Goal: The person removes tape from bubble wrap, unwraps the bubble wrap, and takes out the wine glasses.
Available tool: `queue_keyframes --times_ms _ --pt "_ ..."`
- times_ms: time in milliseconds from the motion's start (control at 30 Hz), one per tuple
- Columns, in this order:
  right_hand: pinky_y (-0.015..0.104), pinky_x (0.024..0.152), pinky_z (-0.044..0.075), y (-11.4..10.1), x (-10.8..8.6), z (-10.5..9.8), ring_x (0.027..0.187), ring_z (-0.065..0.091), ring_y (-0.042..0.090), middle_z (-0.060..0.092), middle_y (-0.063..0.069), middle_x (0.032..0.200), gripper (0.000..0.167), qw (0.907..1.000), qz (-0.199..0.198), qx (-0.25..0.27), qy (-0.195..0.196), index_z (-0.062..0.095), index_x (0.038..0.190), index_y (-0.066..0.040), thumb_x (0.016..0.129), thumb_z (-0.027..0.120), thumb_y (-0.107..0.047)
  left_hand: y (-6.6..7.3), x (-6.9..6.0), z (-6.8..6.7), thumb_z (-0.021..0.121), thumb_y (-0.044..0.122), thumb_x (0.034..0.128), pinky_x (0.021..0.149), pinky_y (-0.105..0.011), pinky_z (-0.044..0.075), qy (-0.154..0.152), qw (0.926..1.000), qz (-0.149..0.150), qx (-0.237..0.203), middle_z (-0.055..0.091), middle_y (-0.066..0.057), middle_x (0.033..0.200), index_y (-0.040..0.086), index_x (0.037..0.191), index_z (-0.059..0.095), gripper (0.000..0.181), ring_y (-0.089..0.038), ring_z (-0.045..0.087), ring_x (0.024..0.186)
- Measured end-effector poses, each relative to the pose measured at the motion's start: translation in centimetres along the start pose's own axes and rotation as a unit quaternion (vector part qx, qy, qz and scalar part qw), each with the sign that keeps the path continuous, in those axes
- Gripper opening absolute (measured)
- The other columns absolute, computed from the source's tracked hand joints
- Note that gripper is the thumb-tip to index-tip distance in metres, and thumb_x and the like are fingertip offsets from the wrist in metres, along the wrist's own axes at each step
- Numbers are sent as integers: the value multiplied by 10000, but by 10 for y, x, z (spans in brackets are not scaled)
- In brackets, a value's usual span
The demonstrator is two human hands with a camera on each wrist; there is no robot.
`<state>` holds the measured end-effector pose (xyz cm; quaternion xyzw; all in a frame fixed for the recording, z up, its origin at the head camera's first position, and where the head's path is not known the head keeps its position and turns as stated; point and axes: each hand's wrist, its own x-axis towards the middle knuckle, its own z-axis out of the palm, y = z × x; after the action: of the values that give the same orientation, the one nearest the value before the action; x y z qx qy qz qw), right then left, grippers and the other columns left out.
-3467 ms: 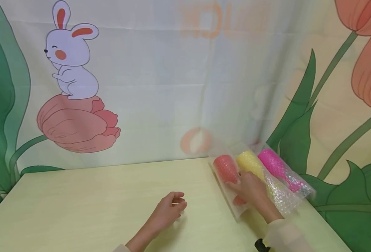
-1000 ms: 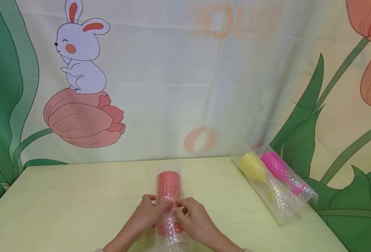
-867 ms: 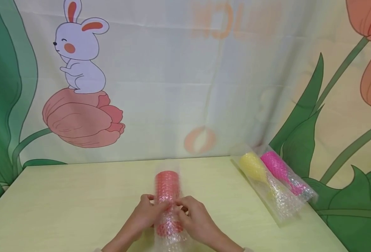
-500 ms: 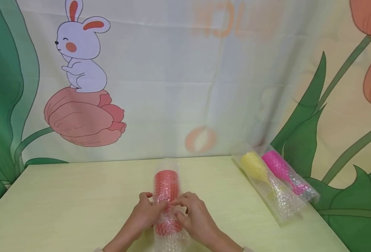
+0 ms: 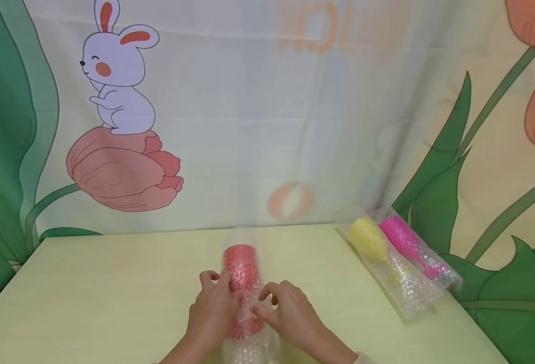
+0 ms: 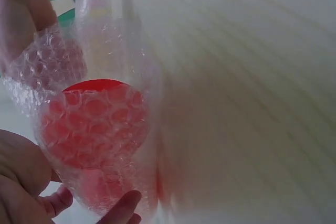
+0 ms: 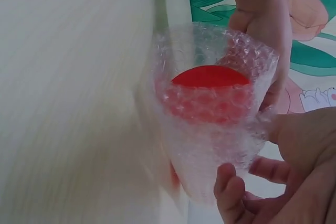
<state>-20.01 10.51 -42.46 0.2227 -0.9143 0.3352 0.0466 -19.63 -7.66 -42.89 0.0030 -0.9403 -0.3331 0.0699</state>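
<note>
On bench (image 5: 112, 293), seemingly working wrap (image 5: 246, 351) around red piece (image 5: 240, 265) with left grip (image 5: 214, 309) holding it, right grip (image 5: 292, 311) unclear, likely needing pinch next.

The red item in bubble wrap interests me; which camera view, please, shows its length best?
The head view, as both ends of the red item show, though the left hand partly covers its middle. The left wrist and right wrist views show its near end close up, mostly through bubble wrap, its length foreshortened.
</note>
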Motion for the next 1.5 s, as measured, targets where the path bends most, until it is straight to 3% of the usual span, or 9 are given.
queue_keyframes --times_ms 100,200,367,467,567,967,1167,1367,1500 --pt "255 621 436 -1 -2 -7 706 490 96 550 -16 799 73 9982 -15 312 -504 701 961 -135 906 726 -175 5 -1 1 728 195 966 534 -373 457 98 9992 257 303 462 -203 1253 134 987 616 129 -204 544 641" --pt "260 676 474 -2 -7 -14 744 536 92 562 29 939 240 9912 -67 747 -1088 689 1109 -75 869 704 -64 8 -3 -3 729 199 964 550 -374 474 32 9996 204 188 482 -191 1248 118 960 666 103 -225 574 678" --pt "225 727 488 -3 -12 -18 762 567 40 527 82 1051 495 9809 -104 1160 -1558 616 1306 19 816 688 34 14 -9 -10 712 326 903 685 -474 539 -599 9979 -96 -218 426 -250 1473 45 1091 706 338 -398 658 882" --pt "208 726 486 -2 -13 -16 758 576 50 510 88 1010 524 9817 -187 1216 -1452 605 1312 61 794 677 71 17 -14 -10 742 384 796 733 -552 539 -1009 9946 -59 -216 310 -279 1587 11 1221 660 572 -470 645 925" --pt "215 721 491 0 -14 -11 777 569 88 509 63 950 489 9866 -341 1072 -1183 630 1259 57 773 648 110 17 -18 -7 789 387 761 696 -547 531 -1138 9934 -5 -125 246 -277 1625 9 1263 614 652 -412 643 864" --pt "237 697 437 8 -16 -6 774 502 184 551 63 896 310 9927 -270 901 -760 663 1002 13 780 520 176 18 -23 -1 806 336 765 746 -601 529 -760 9970 -22 173 314 -283 1584 57 1150 601 518 -410 619 1063" --pt "218 641 426 11 -14 1 730 475 67 558 3 835 206 9934 -131 1029 -491 666 915 -10 819 555 134 19 -23 2 770 319 755 718 -591 523 -685 9972 4 315 297 -302 1590 53 1060 596 441 -408 593 1115" --pt "200 580 425 8 -10 -2 664 501 39 590 -45 752 65 9893 173 1312 -618 681 874 -43 925 669 -4 22 -23 3 787 459 772 716 -582 531 -751 9960 51 476 193 -337 1634 -37 1122 600 635 -456 472 1291" --pt "197 562 436 9 -9 -7 644 536 75 591 -17 736 64 9821 394 1720 -661 652 942 11 896 648 55 22 -24 6 815 497 812 670 -551 538 -647 9961 125 593 204 -345 1624 -54 1125 590 672 -451 474 1270"
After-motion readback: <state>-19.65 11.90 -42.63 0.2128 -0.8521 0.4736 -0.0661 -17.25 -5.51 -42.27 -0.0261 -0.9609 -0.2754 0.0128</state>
